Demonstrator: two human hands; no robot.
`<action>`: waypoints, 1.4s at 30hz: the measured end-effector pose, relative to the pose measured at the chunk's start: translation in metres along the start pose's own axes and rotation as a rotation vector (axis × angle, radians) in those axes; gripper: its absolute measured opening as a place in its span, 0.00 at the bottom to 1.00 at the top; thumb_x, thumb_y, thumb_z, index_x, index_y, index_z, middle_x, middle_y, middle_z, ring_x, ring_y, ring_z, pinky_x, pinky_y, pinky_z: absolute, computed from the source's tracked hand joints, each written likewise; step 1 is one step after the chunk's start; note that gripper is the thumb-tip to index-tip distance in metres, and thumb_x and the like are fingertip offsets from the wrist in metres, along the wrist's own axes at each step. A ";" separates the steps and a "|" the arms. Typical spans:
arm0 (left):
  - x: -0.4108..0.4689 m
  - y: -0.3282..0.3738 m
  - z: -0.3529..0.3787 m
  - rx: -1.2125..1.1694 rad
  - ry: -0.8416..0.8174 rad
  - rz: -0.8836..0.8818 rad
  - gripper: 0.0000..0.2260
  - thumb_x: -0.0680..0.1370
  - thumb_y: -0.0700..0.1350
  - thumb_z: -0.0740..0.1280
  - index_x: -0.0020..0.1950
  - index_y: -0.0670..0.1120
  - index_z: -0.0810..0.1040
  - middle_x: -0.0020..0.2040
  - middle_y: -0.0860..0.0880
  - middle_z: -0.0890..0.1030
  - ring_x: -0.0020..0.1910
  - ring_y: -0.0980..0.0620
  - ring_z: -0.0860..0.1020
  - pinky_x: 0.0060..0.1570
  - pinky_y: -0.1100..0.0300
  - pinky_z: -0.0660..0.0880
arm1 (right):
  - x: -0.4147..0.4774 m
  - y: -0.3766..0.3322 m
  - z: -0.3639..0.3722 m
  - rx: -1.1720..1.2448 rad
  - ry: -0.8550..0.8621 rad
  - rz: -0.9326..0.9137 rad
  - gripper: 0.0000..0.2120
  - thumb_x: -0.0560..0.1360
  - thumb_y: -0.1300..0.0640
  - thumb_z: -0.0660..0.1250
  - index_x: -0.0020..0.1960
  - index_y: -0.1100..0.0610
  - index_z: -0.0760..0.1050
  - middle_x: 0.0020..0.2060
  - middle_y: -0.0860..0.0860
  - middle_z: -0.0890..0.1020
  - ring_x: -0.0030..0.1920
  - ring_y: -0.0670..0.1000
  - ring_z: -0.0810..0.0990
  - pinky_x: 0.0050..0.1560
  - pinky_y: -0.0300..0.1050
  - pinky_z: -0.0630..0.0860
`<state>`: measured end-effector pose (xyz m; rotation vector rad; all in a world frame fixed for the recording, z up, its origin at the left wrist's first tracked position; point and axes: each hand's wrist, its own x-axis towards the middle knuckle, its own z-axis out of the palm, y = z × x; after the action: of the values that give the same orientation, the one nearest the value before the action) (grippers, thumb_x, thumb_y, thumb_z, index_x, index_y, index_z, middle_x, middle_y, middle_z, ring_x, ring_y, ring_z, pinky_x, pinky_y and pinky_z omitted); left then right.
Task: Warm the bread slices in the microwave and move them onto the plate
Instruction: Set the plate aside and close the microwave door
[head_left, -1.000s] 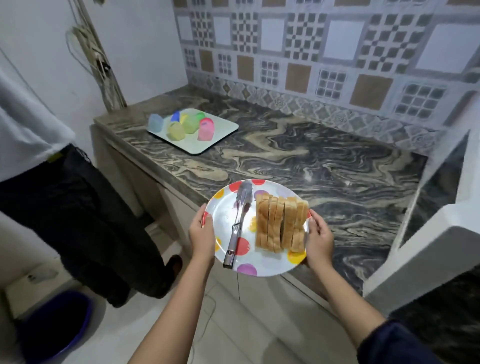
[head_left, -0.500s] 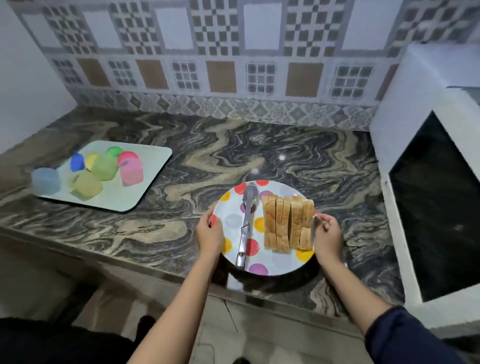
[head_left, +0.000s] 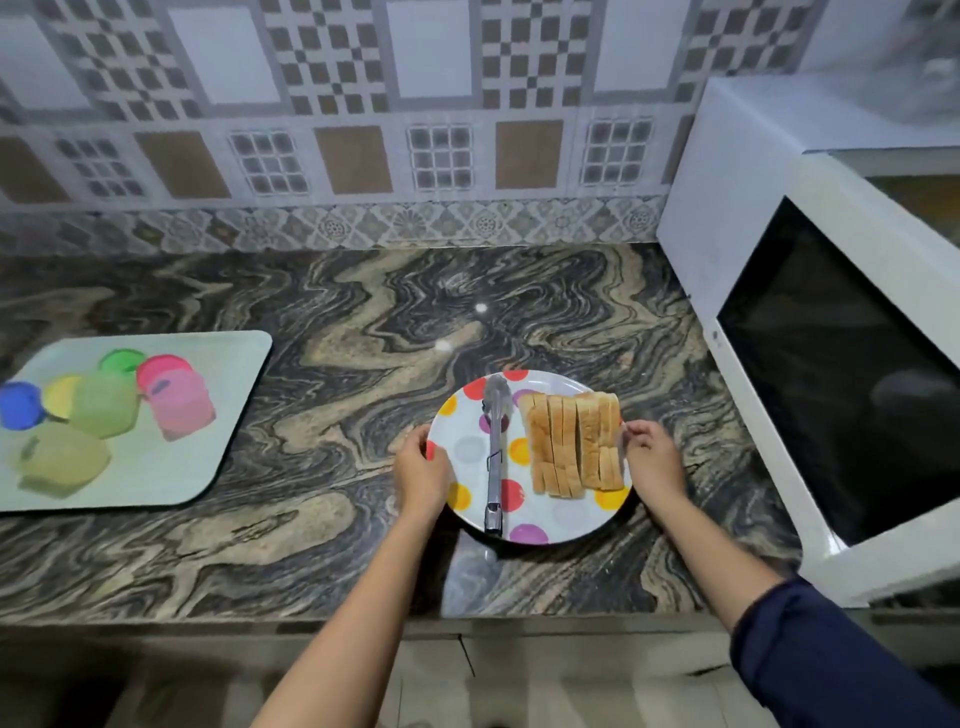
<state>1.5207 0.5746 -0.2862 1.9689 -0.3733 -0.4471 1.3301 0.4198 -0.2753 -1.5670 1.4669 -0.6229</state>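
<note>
- Plate (head_left: 566, 527): white w/ multicolour dots, over the front-centre of the table (head_left: 332, 415). Whether it rests on the surface or sits just above it cannot be told.
- Bread slices (head_left: 574, 441): a row of approx. six or seven, packed edge to edge on the right half of the plate, crusts running front to back.
- Tongs (head_left: 493, 452): metal, lying lengthwise on the plate just left of the bread. Head points toward the wall (head_left: 353, 156), handle end sits at the near rim.
- Left hand (head_left: 421, 470): grips the plate's left rim, fingers curled under the edge, thumb side on top. Bare forearm enters from bottom centre.
- Right hand (head_left: 652, 460): holds the plate's right rim beside the bread, fingers curled at the edge. Dark blue sleeve (head_left: 821, 654) is pushed up the forearm.
- Microwave (head_left: 841, 374): white body, dark glass door closed. It stands at the right end of the table, near the plate but not touching it.
- Tray (head_left: 171, 467): pale, rounded corners, at the left end of the table, well apart from the plate.
- Containers (head_left: 179, 400): small, translucent, w/ coloured lids (pink, green, yellow, blue), clustered on the tray's left part. Image is blurred there, so the count is unclear.
- Bkgd.: patterned tile wall behind the table.
</note>
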 end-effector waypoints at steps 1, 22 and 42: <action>0.001 -0.001 -0.001 0.015 -0.005 0.026 0.14 0.73 0.33 0.59 0.54 0.40 0.78 0.50 0.44 0.79 0.46 0.46 0.76 0.44 0.58 0.70 | -0.001 0.000 -0.001 0.000 -0.003 -0.004 0.10 0.79 0.61 0.59 0.57 0.62 0.75 0.50 0.58 0.79 0.53 0.58 0.77 0.52 0.49 0.73; -0.058 0.189 0.076 -0.052 -0.252 0.644 0.12 0.78 0.38 0.59 0.57 0.40 0.78 0.55 0.43 0.77 0.57 0.48 0.74 0.55 0.63 0.66 | -0.075 -0.097 -0.128 -0.269 0.482 -0.706 0.14 0.73 0.67 0.60 0.57 0.60 0.76 0.55 0.54 0.76 0.58 0.53 0.73 0.58 0.42 0.67; -0.170 0.292 0.254 -0.106 -0.626 1.329 0.13 0.81 0.44 0.59 0.58 0.41 0.79 0.57 0.47 0.79 0.60 0.50 0.73 0.66 0.61 0.61 | -0.060 -0.021 -0.290 -0.650 0.976 -0.610 0.17 0.76 0.56 0.57 0.55 0.63 0.80 0.51 0.55 0.83 0.54 0.53 0.80 0.59 0.48 0.75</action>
<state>1.2342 0.3277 -0.0966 1.0568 -1.8233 -0.1605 1.0890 0.4019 -0.1028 -2.4390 2.0038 -1.5331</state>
